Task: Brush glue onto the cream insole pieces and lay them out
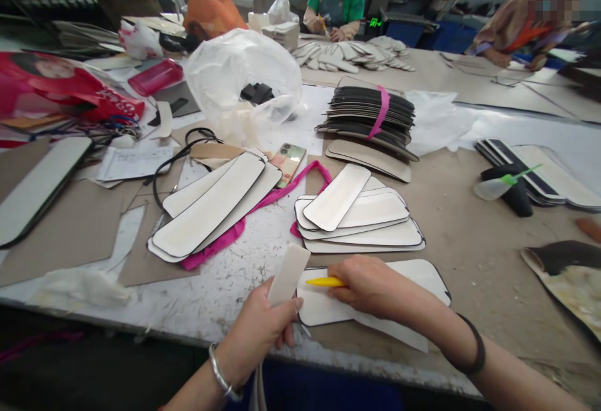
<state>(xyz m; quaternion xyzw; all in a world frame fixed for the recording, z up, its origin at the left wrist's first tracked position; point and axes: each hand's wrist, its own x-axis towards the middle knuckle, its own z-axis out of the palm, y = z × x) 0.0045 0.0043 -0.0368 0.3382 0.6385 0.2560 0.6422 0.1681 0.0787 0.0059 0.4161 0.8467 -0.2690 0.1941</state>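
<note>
The left hand [263,329] is closed around a small cream strip [288,273], pinching its lower end between thumb and fingers so that the strip stands tilted above the near edge of the table [469,235]. The right hand [375,286] is closed narrowly on a yellow tool [323,282], held like a pen. Its tip points left over the white panel [319,307], which lies flat at the near edge, just right of the strip. For a clean result, press the panel flat under the right hand, hold the tool low and steady, and grip the strip by its end only. The panel is a flat, matt, off-white oblong with rounded corners and a thin black border. The strip is smaller, borderless and looks semi-stiff. Matching panels lie in a fanned stack [361,217] just beyond, over a pink ribbon [310,176].
</note>
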